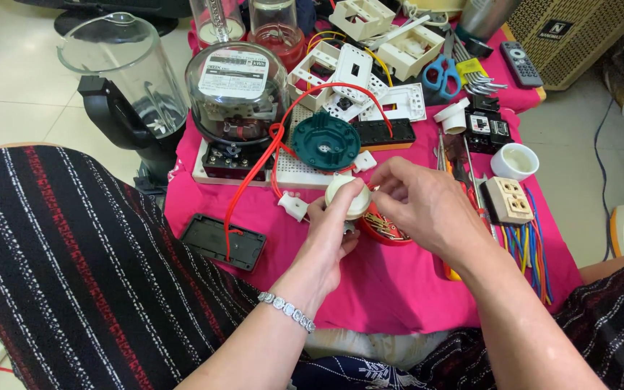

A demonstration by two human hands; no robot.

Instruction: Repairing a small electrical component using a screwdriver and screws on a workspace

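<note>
Left hand (330, 231) grasps a round cream fitting (348, 196) | right hand (420, 206) pinches its edge (above pink cloth (391, 289))

Pink cloth (399, 282), perhaps cream fitting (349, 196)

The round fitting (348, 196) pinched between the fingers (355, 189) of the left hand (330, 235) looks like smooth cream plastic with a slight sheen. Just beyond the fingers, the teal disc (325, 141) is matt moulded plastic. The cloth (399, 282) beneath them is bright pink woven fabric. On the left wrist, a bracelet (287, 310) glints like polished metal. Far left, the blender jar (128, 68) is clear and glossy.
</note>
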